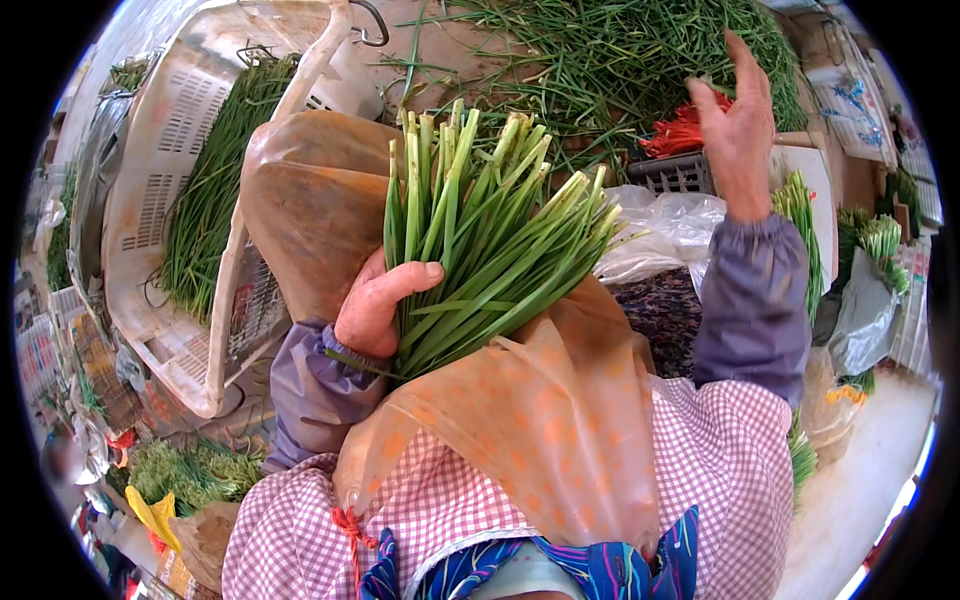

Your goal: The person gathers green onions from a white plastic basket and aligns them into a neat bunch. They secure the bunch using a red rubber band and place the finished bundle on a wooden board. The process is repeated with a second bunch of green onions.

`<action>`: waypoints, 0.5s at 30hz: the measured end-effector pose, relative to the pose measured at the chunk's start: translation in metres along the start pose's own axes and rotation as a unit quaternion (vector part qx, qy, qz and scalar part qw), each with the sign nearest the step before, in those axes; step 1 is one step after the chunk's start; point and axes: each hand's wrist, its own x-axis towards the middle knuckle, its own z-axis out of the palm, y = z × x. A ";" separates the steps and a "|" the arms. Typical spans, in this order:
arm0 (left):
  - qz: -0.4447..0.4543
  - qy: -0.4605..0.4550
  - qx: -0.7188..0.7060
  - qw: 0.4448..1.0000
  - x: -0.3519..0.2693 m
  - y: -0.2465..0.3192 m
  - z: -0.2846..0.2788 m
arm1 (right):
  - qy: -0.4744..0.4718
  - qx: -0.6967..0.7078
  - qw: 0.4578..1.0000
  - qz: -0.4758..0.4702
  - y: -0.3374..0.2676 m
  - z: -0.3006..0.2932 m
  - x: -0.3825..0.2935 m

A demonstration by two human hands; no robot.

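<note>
My left hand (382, 300) grips a thick bunch of green garlic chives (487, 217) over my lap, its thumb laid across the stems. Their pale cut ends point away from me, and the leaves run back toward my left wrist. My right hand (739, 127) is raised at the upper right, thumb and fingers apart, with nothing visible in it. Just beside it, partly hidden, a bundle of red ties (679, 133) lies on a dark plastic crate (675, 174).
A white plastic basket (154, 165) at my left holds more chives (225, 195). Loose green leaves (615, 60) are heaped on the floor ahead. A clear plastic sheet (667, 217) lies right of my lap. Bundled chives (799, 232) stand past my right arm.
</note>
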 end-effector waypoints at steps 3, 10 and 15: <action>-0.005 0.004 -0.007 1.000 -0.002 -0.001 -0.004 | -0.125 0.209 0.952 -0.185 -0.089 -0.002 0.009; 0.015 0.005 -0.001 1.000 -0.004 -0.003 -0.003 | -0.230 0.242 0.925 -0.184 -0.134 0.030 -0.019; 0.001 -0.007 -0.029 1.000 -0.004 -0.001 -0.007 | -0.109 0.193 0.968 -0.116 -0.096 0.032 -0.006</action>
